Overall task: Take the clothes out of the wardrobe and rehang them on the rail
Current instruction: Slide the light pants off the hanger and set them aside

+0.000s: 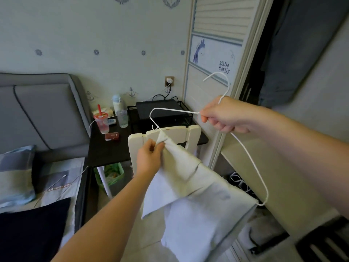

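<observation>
- Gripping a white wire hanger point(175, 110) at its neck, the right hand point(224, 116) has its fingers curled round the wire, and the hook rises above the knuckles in front of the wardrobe door point(207, 87).
- The left hand point(151, 157) pinches a gathered fold of a pale garment point(198, 195) at the hanger's far end. The rest of the garment drapes from the lower wire, held in the air between the two arms and outside the wardrobe point(302, 53).
- The door carries the only readable words, "millie & sally" point(224, 67), printed in blue beside a blue giraffe picture point(199, 52).
- To the right the wardrobe stands open, with dark clothes hanging in shadow inside.
- A black bench point(105, 150) sits in the corner by the door. It bears a cup point(102, 122) with a red straw, a white bottle point(118, 104), a clear glass point(122, 119), a black box point(160, 110) in a wire rack, and a small red box point(112, 136) whose label is too blurred to read.
- A cream chair back point(175, 134) stands just in front of the bench, behind the left hand.
- A green bin point(111, 174) sits beneath the bench.
- Pale wallpaper dotted with anchors and ship's wheels lines the room, and a wall socket point(169, 80) holds a white plug.
- A bed with a grey padded headboard point(37, 110) fills the left side.
</observation>
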### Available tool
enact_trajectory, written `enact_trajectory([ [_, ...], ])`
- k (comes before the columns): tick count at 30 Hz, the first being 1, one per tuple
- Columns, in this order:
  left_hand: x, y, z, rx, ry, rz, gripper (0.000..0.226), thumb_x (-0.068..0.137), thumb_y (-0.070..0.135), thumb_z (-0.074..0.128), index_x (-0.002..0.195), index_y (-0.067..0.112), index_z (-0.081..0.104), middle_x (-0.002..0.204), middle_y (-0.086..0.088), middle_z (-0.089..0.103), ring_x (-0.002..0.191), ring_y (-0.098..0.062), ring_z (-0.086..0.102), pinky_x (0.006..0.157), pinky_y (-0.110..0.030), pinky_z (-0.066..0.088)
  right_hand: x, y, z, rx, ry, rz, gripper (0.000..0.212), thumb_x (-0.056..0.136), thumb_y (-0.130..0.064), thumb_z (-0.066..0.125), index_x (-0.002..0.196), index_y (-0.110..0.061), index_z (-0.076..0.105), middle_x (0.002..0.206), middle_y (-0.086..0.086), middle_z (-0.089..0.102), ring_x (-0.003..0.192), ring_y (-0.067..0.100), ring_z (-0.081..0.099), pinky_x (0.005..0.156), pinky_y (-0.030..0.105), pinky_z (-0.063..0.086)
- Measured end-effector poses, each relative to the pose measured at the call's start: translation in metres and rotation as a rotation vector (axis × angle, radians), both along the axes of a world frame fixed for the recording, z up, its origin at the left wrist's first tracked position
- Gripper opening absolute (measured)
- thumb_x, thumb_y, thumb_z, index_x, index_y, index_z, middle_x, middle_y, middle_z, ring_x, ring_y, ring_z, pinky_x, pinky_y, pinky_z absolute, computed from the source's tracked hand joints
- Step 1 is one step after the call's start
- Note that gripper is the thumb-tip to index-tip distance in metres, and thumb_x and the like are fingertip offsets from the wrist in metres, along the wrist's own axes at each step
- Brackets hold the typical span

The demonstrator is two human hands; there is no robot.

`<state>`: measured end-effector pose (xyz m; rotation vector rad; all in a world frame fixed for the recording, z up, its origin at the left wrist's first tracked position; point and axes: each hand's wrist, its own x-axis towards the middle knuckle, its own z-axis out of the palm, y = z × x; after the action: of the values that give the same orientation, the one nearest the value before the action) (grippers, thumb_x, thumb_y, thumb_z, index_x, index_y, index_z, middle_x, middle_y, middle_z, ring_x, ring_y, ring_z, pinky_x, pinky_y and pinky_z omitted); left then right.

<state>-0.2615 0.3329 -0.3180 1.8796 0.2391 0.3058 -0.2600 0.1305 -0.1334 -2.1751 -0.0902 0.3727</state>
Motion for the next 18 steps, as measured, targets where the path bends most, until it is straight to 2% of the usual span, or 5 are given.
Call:
enact_trajectory([
  [6, 0.009, -0.005, 0.02, -0.049, -0.132, 0.133, 0.032, 0.099, 0.033, 0.058, 0.085, 0.004, 0.057, 0.068, -0.001, 0.054, 0.06, -0.008, 0.047, 0.055, -0.025, 0.035, 0.002, -0.032, 0.0, -0.005, -0.038, -0.079, 0.025, 0.099, -0.017, 0.048, 0.076, -0.009, 0.057, 0.046, -0.005, 0.037, 0.04, 0.009, 0.024, 0.035, 0.015, 0.018],
  [10, 0.026, -0.004, 0.021, -0.019, -0.096, 0.11, 0.03, 0.1, 0.032, 0.057, 0.089, 0.004, 0.06, 0.074, -0.002, 0.058, 0.069, -0.015, 0.052, 0.059, -0.028, 0.038, 0.0, -0.029, 0.001, 0.06, 0.002, -0.047, 0.024, 0.1, -0.019, 0.048, 0.081, -0.008, 0.057, 0.049, -0.004, 0.037, 0.041, 0.009, 0.025, 0.035, 0.016, 0.018],
  [13, 0.043, -0.005, 0.023, 0.185, -0.037, 0.053, 0.021, 0.097, 0.031, 0.06, 0.099, 0.011, 0.064, 0.104, -0.007, 0.062, 0.092, -0.024, 0.058, 0.073, -0.033, 0.043, 0.005, -0.021, 0.001, 0.103, 0.042, -0.045, 0.02, 0.1, -0.017, 0.048, 0.086, -0.006, 0.058, 0.052, -0.003, 0.037, 0.042, 0.008, 0.025, 0.035, 0.015, 0.018],
  [15, 0.049, -0.004, 0.03, 0.365, -0.095, 0.131, 0.03, 0.093, 0.029, 0.065, 0.121, 0.022, 0.057, 0.137, -0.006, 0.048, 0.12, -0.029, 0.049, 0.096, -0.04, 0.044, 0.012, -0.021, 0.007, 0.103, 0.074, -0.043, 0.018, 0.099, -0.015, 0.048, 0.09, -0.004, 0.059, 0.053, -0.002, 0.036, 0.041, 0.007, 0.024, 0.034, 0.014, 0.017],
  [18, 0.057, -0.009, 0.06, 0.437, -0.353, 0.102, 0.053, 0.095, 0.033, 0.061, 0.144, 0.026, 0.042, 0.159, 0.001, 0.03, 0.146, -0.024, 0.023, 0.115, -0.042, 0.022, 0.023, -0.025, 0.022, 0.097, 0.136, -0.014, 0.015, 0.098, -0.013, 0.05, 0.094, -0.002, 0.059, 0.054, -0.002, 0.033, 0.041, 0.007, 0.022, 0.033, 0.014, 0.016],
])
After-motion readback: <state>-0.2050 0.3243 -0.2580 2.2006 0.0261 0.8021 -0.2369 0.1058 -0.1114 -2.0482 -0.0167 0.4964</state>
